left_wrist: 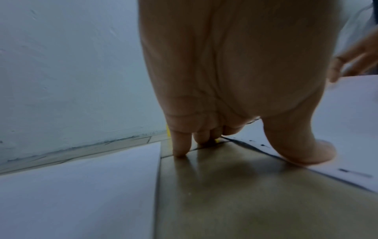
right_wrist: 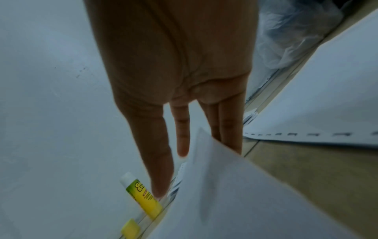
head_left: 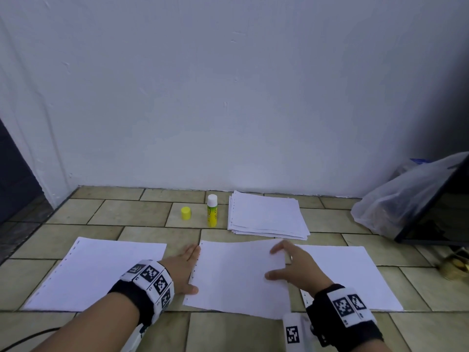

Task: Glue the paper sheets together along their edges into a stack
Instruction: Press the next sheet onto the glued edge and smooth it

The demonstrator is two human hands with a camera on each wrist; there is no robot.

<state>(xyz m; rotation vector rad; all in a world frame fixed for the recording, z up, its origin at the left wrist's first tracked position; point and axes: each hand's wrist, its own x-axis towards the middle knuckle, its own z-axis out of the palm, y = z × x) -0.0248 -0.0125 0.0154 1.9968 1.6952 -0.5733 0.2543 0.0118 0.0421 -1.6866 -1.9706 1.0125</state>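
Three white sheets lie side by side on the tiled floor: a left sheet (head_left: 94,273) (left_wrist: 81,186), a middle sheet (head_left: 236,275) (right_wrist: 235,202) and a right sheet (head_left: 355,275) (right_wrist: 327,105). My left hand (head_left: 186,268) (left_wrist: 225,80) lies flat beside the middle sheet's punched left edge, with its thumb pressing on that edge. My right hand (head_left: 294,265) (right_wrist: 180,80) rests with straight fingers on the sheet's right edge, which is slightly raised. An uncapped yellow glue stick (head_left: 212,212) (right_wrist: 143,197) stands behind, with its cap (head_left: 185,213) (right_wrist: 131,228) to its left.
A stack of loose sheets (head_left: 266,214) sits by the wall, right of the glue stick. A clear plastic bag (head_left: 396,199) and a leaning dark panel (head_left: 436,207) fill the right corner. A dark cable (head_left: 25,339) runs along the floor at bottom left.
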